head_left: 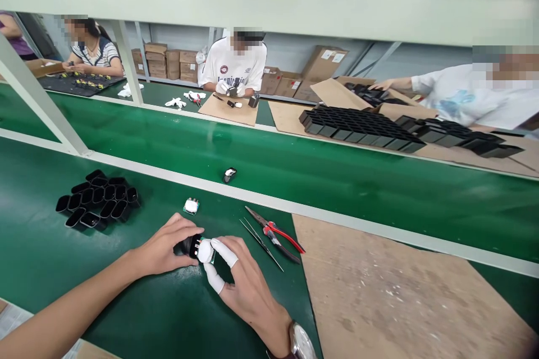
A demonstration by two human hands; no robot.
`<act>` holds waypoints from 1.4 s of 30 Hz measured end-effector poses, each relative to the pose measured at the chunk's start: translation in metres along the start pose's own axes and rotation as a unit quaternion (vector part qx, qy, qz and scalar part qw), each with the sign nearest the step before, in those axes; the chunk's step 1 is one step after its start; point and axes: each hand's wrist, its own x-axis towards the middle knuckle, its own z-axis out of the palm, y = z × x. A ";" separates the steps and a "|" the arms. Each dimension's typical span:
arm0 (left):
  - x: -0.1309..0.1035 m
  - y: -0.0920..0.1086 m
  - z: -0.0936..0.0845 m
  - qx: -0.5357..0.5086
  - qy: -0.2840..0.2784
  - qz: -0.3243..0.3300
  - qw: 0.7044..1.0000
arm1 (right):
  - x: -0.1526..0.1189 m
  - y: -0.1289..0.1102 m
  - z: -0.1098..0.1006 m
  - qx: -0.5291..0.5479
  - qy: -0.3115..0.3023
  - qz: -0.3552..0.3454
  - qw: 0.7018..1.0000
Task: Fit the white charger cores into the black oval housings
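Observation:
My left hand (170, 245) is closed around a small black plastic housing (185, 245) lying on its side, its mouth toward the right. In my right hand (240, 275), thumb and forefinger, both in white finger cots, pinch a small circuit board (206, 251) with a round white part on it. The board is at the housing's mouth; how far in it sits I cannot tell. Beyond my hands lies a similar board (191, 206) with a white block. Tweezers (261, 244) and red-and-black long-nose pliers (275, 234) rest to the right.
Several empty black housings (97, 196) stand grouped at left. A brown board (404, 291) covers the right of the green bench. Past a pale rail (269, 200), one black-and-white piece (229, 174) sits on a green belt (337, 174). Co-workers sit opposite, near stacked black housings (357, 129).

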 end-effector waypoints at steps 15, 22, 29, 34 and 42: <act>-0.002 0.004 0.003 0.046 -0.033 0.007 0.998 | 0.001 -0.006 -0.001 -0.068 -0.057 0.001 0.996; -0.002 0.008 0.005 0.040 -0.039 -0.001 0.998 | 0.003 -0.008 -0.004 -0.071 -0.076 -0.005 0.995; 0.003 0.012 0.006 -0.073 -0.067 -0.035 0.994 | 0.000 -0.003 -0.003 -0.014 -0.054 -0.006 0.998; 0.002 0.011 0.007 -0.095 -0.062 -0.070 0.991 | 0.004 -0.005 0.000 -0.035 -0.096 0.000 0.995; -0.007 0.014 0.009 -0.142 -0.030 -0.069 0.987 | -0.003 -0.002 0.004 0.002 -0.074 0.037 0.997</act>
